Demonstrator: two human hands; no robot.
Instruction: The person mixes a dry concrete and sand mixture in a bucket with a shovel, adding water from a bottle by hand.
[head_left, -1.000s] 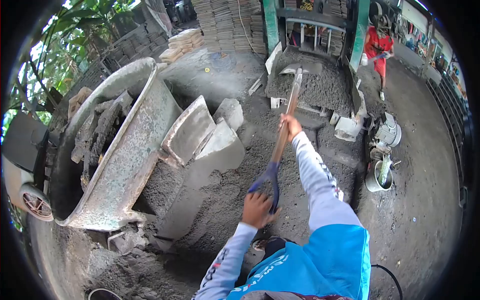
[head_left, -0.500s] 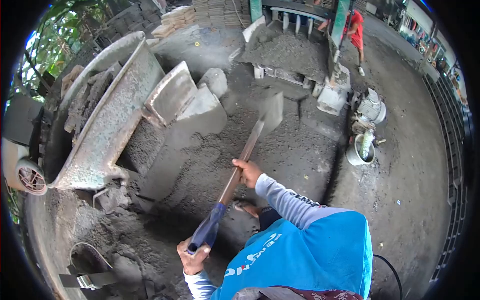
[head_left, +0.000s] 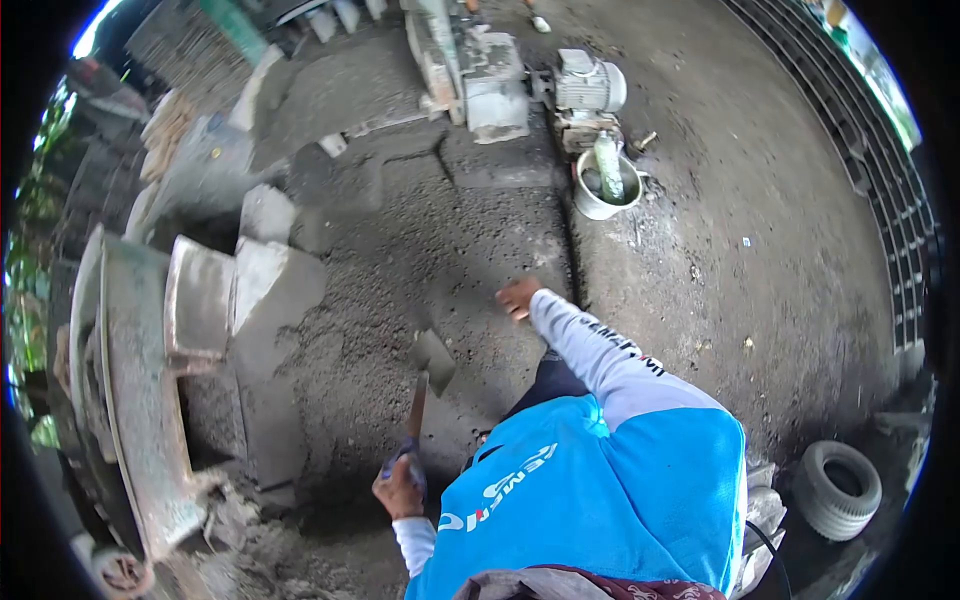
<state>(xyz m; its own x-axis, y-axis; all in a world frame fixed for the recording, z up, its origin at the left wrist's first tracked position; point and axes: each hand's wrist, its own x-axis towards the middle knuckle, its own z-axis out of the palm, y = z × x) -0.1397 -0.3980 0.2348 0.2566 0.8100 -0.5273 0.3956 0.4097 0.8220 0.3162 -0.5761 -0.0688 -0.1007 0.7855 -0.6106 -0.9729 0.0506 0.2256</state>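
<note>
The concrete floor (head_left: 760, 260) takes up most of what I see, dusty and bare on my right. On my left lies one wide spread of wet grey mix (head_left: 400, 250). One big mixer drum (head_left: 135, 400) stands tipped along my far left. Two slanted metal plates (head_left: 198, 298) (head_left: 268, 285) sit just beside its rim, with one smaller grey block (head_left: 265, 212) beyond them. Along the right edge runs one long row of dark racks (head_left: 905, 230). At the top stands one grey block machine (head_left: 470, 70), and just beside it is one electric motor (head_left: 590, 85). One old tyre (head_left: 840, 490) lies flat on the floor near my right side, well apart from everything else. Near the motor sits one pale bucket (head_left: 592, 205) with one green bottle (head_left: 607, 168) standing in it. I have one shovel (head_left: 418, 400). It is in front of my body, the shaft running up from my left side. Its blade (head_left: 435, 358) points away from me over the mix, though I cannot tell whether it touches the heap. My left hand (head_left: 398, 490) is low by my hip, its fingers clamped round the blue grip at the end of the shovel. My right hand (head_left: 518, 297) is stretched out ahead over the mix, well apart from the shaft. It holds nothing, its fingers loose.
</note>
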